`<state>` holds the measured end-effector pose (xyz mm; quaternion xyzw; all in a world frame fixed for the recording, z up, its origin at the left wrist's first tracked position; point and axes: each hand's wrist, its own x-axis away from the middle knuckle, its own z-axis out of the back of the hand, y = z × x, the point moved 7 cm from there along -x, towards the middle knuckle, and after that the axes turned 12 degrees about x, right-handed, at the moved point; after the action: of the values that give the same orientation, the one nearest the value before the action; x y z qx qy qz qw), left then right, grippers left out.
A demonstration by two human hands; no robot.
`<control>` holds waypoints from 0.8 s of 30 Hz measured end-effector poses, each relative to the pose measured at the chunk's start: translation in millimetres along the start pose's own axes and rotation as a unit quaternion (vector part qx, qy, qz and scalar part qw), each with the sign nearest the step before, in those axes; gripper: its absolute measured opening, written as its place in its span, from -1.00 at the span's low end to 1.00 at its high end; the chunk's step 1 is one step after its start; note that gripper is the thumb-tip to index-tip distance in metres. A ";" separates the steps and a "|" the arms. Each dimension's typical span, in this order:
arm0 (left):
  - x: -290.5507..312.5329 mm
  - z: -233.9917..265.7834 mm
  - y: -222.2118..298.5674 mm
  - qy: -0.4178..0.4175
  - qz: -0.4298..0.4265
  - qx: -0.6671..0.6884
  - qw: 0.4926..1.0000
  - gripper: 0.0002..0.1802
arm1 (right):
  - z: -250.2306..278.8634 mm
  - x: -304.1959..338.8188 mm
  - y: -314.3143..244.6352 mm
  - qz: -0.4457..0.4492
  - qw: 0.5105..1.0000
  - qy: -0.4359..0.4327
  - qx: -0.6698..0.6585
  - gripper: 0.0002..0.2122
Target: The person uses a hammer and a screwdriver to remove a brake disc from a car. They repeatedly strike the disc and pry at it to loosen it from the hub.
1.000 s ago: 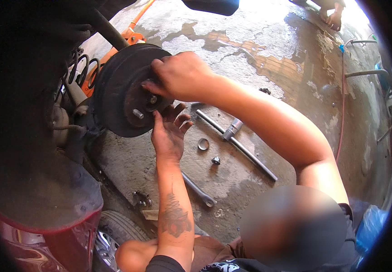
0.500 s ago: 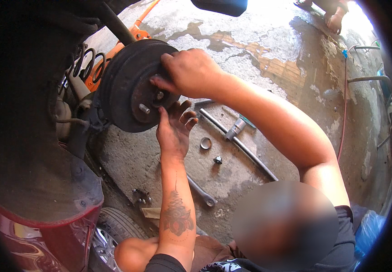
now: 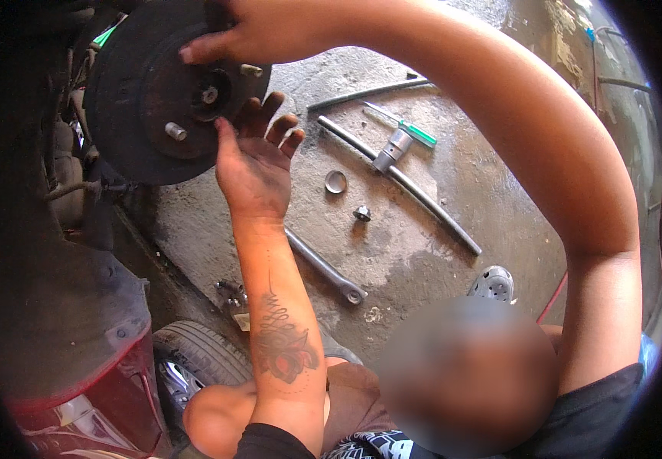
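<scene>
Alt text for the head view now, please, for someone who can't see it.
Bare-handed work at a dark drum: the right hand at its upper right, the left hand open, thumb near the hub. On the floor lie a bar, a socket, a wrench, a cap and a nut.

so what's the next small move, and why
Perhaps curl the left hand under the brake drum for support: its thumb lies over the drum's face but its other fingers are free, while the right hand is at the upper edge.

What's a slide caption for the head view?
Right hand and left hand at a dark brake drum, socket bar and wrench on the concrete floor.
</scene>
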<state>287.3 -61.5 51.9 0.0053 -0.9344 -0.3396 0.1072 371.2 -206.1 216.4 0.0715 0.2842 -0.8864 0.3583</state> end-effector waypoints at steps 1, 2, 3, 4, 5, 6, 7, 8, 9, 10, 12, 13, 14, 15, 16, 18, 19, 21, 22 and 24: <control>-0.8 0.4 0.3 0.005 -0.002 -0.004 1.000 -0.42 | -1.7 -2.1 -3.8 0.013 1.000 0.018 0.022 -0.55; -1.5 0.5 0.9 0.008 -0.006 -0.009 1.000 -0.42 | -2.6 -3.0 -8.6 0.028 0.998 0.037 0.044 -0.55; -1.9 0.1 1.6 0.008 -0.011 -0.009 1.000 -0.42 | -1.1 -2.1 -11.0 0.036 0.995 0.078 0.054 -0.54; -2.4 -3.2 0.4 -0.013 -0.003 0.003 1.000 -0.43 | -6.3 -4.0 -9.6 0.025 0.996 0.064 0.056 -0.55; -2.5 -6.3 -0.7 -0.034 0.005 0.016 0.999 -0.44 | -11.1 -5.6 -9.0 0.015 0.997 0.050 0.057 -0.55; -3.2 -3.9 -1.3 -0.018 0.009 0.020 1.000 -0.45 | -13.0 -5.1 -7.8 0.014 0.997 0.056 0.058 -0.56; -3.1 -8.9 -2.1 -0.056 0.013 0.028 0.998 -0.44 | -14.6 -4.5 -7.5 0.013 0.996 0.061 0.058 -0.56; -3.8 -8.5 -2.6 -0.056 0.014 0.028 0.998 -0.44 | -13.8 0.1 -7.4 0.020 0.994 0.087 0.057 -0.57; -4.5 -5.2 -3.3 -0.038 0.014 0.025 0.999 -0.44 | -14.5 -2.3 -8.3 0.021 0.993 0.096 0.060 -0.58; -4.7 -6.9 -4.0 -0.055 0.015 0.027 0.998 -0.43 | -15.4 -0.4 -8.8 0.022 0.992 0.105 0.063 -0.59; -5.7 -6.4 -5.1 -0.060 0.014 0.025 0.998 -0.42 | -20.0 -6.7 -11.1 0.013 0.992 0.094 0.082 -0.60; -6.2 -5.9 -5.9 -0.059 0.016 0.028 0.998 -0.42 | -21.5 -8.2 -12.1 0.014 0.992 0.092 0.083 -0.60; -6.7 -5.9 -6.6 -0.058 0.018 0.031 0.998 -0.41 | -22.6 -9.5 -13.4 0.016 0.992 0.091 0.084 -0.59; -6.9 -7.9 -7.0 -0.070 0.020 0.035 0.997 -0.40 | -23.8 -9.7 -14.5 0.017 0.992 0.091 0.087 -0.59; -7.5 -5.5 -7.2 -0.050 0.019 0.032 0.998 -0.40 | -24.2 -9.5 -14.4 0.011 0.992 0.094 0.086 -0.59; -8.1 -4.6 -6.9 -0.032 0.015 0.030 0.999 -0.39 | -24.4 -6.2 -14.7 0.005 0.991 0.105 0.088 -0.58; -8.2 -5.3 -7.3 -0.030 0.017 0.030 0.999 -0.39 | -23.6 -5.8 -15.1 0.006 0.989 0.113 0.090 -0.57; -7.9 -6.2 -7.8 -0.020 0.021 0.030 0.999 -0.39 | -22.6 -4.3 -16.5 0.015 0.988 0.119 0.092 -0.56; -7.6 -7.4 -7.6 -0.021 0.019 0.027 0.999 -0.39 | -22.9 -3.5 -16.8 0.017 0.989 0.113 0.089 -0.55; -7.4 -7.0 -8.3 -0.003 0.019 0.024 1.000 -0.39 | -28.7 -8.2 -15.9 0.014 0.995 0.063 0.076 -0.54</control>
<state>295.5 -71.7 50.3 -0.0106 -0.9426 -0.3149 0.1108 364.2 -176.0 202.6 0.1581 0.2372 -0.8942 0.3453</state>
